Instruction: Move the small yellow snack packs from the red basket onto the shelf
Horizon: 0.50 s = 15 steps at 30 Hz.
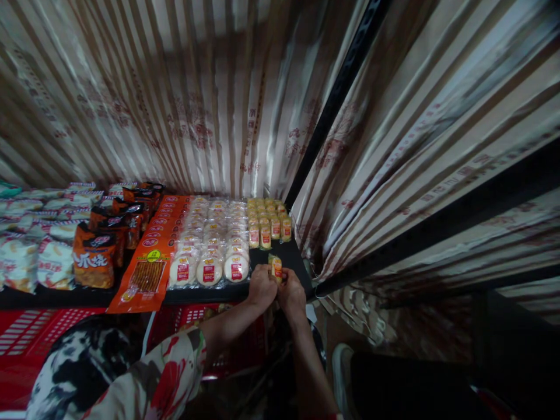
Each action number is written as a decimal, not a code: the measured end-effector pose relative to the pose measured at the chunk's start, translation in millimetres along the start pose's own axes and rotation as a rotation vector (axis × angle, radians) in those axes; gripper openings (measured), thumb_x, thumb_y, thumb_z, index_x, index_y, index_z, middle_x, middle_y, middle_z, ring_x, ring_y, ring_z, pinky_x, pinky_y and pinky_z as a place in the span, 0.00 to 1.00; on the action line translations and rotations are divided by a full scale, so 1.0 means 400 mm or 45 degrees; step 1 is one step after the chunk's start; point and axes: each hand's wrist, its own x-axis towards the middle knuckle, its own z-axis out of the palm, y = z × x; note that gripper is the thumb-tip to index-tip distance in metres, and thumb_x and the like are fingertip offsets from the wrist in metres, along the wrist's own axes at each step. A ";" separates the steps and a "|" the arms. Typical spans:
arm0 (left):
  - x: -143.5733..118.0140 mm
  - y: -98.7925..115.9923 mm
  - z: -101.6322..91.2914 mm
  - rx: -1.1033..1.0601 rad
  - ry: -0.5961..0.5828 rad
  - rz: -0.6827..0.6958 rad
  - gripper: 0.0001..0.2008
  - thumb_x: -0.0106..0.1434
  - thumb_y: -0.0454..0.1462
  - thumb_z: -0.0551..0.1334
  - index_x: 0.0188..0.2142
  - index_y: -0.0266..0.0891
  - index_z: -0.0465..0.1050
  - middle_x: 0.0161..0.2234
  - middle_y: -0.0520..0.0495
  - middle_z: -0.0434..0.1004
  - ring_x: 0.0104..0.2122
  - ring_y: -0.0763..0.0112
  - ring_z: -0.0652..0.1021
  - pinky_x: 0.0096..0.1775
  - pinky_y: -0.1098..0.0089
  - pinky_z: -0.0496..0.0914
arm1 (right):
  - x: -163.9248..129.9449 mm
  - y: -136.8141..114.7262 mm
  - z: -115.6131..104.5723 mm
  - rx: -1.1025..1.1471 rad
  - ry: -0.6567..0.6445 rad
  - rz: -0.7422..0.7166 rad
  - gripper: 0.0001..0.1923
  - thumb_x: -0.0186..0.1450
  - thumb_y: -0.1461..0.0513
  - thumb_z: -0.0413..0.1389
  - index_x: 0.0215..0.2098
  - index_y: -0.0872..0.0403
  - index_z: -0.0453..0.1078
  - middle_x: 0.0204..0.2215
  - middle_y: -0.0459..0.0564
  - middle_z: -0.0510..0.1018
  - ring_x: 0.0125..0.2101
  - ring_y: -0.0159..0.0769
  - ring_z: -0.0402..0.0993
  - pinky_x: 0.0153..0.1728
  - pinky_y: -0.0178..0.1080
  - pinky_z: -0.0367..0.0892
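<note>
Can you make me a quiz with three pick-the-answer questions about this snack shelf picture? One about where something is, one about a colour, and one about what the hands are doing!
1. Where do the round white cakes sit?
A. right of the long orange packs
B. in the red crate
C. on the floor

2. What colour is the crate below the shelf?
A. blue
B. red
C. green

3. What are the hands doing?
A. resting flat and bare
B. gripping the curtain
C. holding one small yellow packet together

Answers:
1 A, the cakes lie just right of the long orange packs.
2 B, its lattice is red.
3 C, the left hand and right hand pinch the small yellow packet between them.
</note>
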 end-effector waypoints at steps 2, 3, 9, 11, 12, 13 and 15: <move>0.002 0.001 0.004 -0.002 -0.008 0.000 0.15 0.56 0.27 0.51 0.39 0.36 0.73 0.40 0.41 0.74 0.42 0.65 0.74 0.47 0.65 0.68 | 0.004 -0.003 -0.006 -0.054 -0.023 0.004 0.16 0.58 0.55 0.53 0.41 0.55 0.69 0.35 0.54 0.77 0.35 0.40 0.74 0.34 0.37 0.64; 0.004 0.003 0.006 0.001 -0.015 -0.009 0.15 0.56 0.28 0.51 0.39 0.35 0.73 0.40 0.41 0.74 0.42 0.65 0.74 0.47 0.66 0.68 | 0.005 -0.004 -0.009 -0.069 -0.033 0.007 0.16 0.58 0.56 0.52 0.42 0.55 0.69 0.36 0.55 0.77 0.36 0.41 0.74 0.34 0.38 0.63; 0.019 0.021 0.016 0.010 -0.052 -0.066 0.14 0.56 0.27 0.52 0.39 0.37 0.72 0.39 0.44 0.74 0.41 0.68 0.74 0.47 0.69 0.67 | 0.020 -0.002 -0.015 -0.067 -0.002 0.025 0.18 0.58 0.55 0.53 0.44 0.56 0.67 0.38 0.56 0.75 0.39 0.43 0.73 0.37 0.38 0.64; 0.025 0.027 0.020 -0.002 -0.067 -0.070 0.14 0.57 0.27 0.52 0.39 0.37 0.72 0.39 0.45 0.73 0.41 0.69 0.74 0.47 0.69 0.67 | 0.028 0.004 -0.012 -0.054 0.038 0.009 0.19 0.58 0.55 0.53 0.44 0.57 0.67 0.39 0.57 0.75 0.39 0.43 0.72 0.37 0.39 0.64; 0.027 0.029 0.023 -0.013 -0.073 -0.070 0.14 0.57 0.27 0.52 0.39 0.37 0.72 0.40 0.45 0.73 0.41 0.69 0.74 0.47 0.70 0.67 | 0.032 0.006 -0.009 -0.049 0.063 -0.002 0.19 0.58 0.56 0.53 0.45 0.57 0.67 0.39 0.57 0.75 0.39 0.43 0.72 0.37 0.39 0.64; 0.030 0.030 0.025 -0.028 -0.077 -0.065 0.14 0.58 0.27 0.52 0.40 0.37 0.72 0.40 0.45 0.74 0.41 0.69 0.74 0.47 0.70 0.67 | 0.036 0.009 -0.007 -0.047 0.089 -0.017 0.19 0.58 0.56 0.53 0.45 0.58 0.67 0.39 0.57 0.75 0.39 0.43 0.72 0.38 0.39 0.64; 0.036 0.029 0.032 -0.068 -0.074 -0.050 0.14 0.58 0.27 0.53 0.40 0.37 0.72 0.41 0.46 0.74 0.42 0.70 0.74 0.48 0.70 0.67 | 0.045 0.012 -0.002 -0.052 0.142 -0.065 0.20 0.58 0.56 0.52 0.46 0.58 0.66 0.39 0.57 0.75 0.40 0.43 0.72 0.40 0.39 0.63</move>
